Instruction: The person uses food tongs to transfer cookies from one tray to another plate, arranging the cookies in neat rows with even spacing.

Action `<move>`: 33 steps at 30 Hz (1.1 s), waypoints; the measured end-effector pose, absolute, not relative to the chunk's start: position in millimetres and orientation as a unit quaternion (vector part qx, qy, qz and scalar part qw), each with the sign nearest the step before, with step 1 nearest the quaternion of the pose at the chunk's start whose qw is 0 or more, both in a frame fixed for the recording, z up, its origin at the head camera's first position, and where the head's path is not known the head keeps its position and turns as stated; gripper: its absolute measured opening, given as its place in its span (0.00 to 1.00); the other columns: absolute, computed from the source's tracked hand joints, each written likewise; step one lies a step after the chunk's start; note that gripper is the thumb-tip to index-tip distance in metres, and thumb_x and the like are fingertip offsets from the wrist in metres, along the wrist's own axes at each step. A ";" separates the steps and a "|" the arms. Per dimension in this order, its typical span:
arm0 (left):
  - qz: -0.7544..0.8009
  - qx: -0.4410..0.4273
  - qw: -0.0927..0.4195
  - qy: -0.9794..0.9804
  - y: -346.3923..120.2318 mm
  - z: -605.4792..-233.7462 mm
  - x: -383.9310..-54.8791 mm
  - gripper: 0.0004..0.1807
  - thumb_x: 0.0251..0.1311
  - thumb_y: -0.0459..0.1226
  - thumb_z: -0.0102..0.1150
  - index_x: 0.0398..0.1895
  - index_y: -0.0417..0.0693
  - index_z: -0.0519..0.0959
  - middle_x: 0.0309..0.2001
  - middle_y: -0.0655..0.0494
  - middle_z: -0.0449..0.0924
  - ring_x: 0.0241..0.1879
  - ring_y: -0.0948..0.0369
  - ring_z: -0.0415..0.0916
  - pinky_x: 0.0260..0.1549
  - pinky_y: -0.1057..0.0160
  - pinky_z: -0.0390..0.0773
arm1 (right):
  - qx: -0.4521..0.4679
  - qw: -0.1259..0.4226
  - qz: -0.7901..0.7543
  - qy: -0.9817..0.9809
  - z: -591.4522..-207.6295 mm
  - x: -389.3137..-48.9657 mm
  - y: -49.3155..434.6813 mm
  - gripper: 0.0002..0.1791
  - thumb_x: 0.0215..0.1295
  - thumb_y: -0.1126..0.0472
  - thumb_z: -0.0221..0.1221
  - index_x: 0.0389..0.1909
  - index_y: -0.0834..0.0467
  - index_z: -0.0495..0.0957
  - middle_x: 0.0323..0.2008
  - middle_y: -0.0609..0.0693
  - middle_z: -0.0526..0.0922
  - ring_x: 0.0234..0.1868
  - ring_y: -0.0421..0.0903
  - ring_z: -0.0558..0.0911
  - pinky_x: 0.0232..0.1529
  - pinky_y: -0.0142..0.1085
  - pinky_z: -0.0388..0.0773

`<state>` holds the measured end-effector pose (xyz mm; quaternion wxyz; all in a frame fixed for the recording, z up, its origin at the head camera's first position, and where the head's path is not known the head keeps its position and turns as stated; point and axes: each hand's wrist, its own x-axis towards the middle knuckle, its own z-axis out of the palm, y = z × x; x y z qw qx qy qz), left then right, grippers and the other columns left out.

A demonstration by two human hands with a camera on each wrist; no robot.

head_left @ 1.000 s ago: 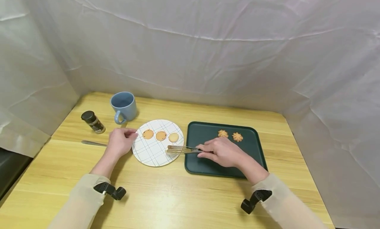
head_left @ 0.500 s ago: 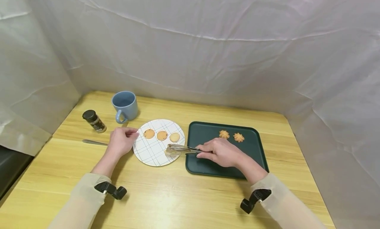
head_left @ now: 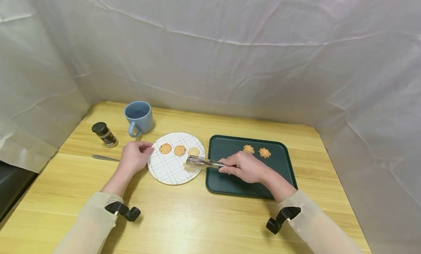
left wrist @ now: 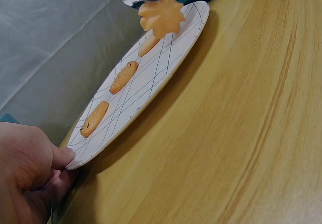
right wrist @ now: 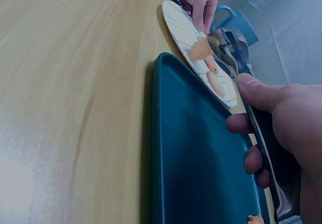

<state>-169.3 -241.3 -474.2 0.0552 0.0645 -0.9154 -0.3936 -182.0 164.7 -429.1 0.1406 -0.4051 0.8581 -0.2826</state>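
My left hand [head_left: 135, 155] pinches the left rim of a white plate [head_left: 167, 175] with a grid of thin lines, thumb on top in the left wrist view. On the plate lie two flecked round cookies [head_left: 179, 150] and a paler plain one [head_left: 194, 151] in a row. Metal tongs [head_left: 210, 163] are in my right hand [head_left: 245, 167], thumb and fingers around their dark handles in the right wrist view. At the tongs' tips, over the plate's right part, a star-shaped cookie [left wrist: 162, 16] shows tilted on its edge; the tips partly cover it in the head view.
A dark green tray [head_left: 223, 182] stands right of the plate, bearing two star-shaped cookies [head_left: 264, 152] near its back edge. Behind the plate's left side is a blue mug [head_left: 139, 118]. A black-capped spice jar [head_left: 105, 135] and a metal utensil handle [head_left: 104, 158] lie at left.
The tongs have turned over in my right hand, so their broad side faces up, and more of the star-shaped cookie shows beneath the tips. My left hand stays at the plate's rim.
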 end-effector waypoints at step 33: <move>-0.391 0.059 0.056 -0.917 -243.1 -479.8 -171.6 0.14 0.73 0.36 0.62 0.52 0.36 0.88 0.44 0.42 0.89 0.45 0.48 0.83 0.45 0.51 0.77 | -0.411 0.079 -0.148 0.896 -425.0 -178.0 174.5 0.30 0.75 0.37 0.60 0.69 0.50 0.81 0.58 0.50 0.86 0.41 0.42 0.87 0.36 0.42 0.81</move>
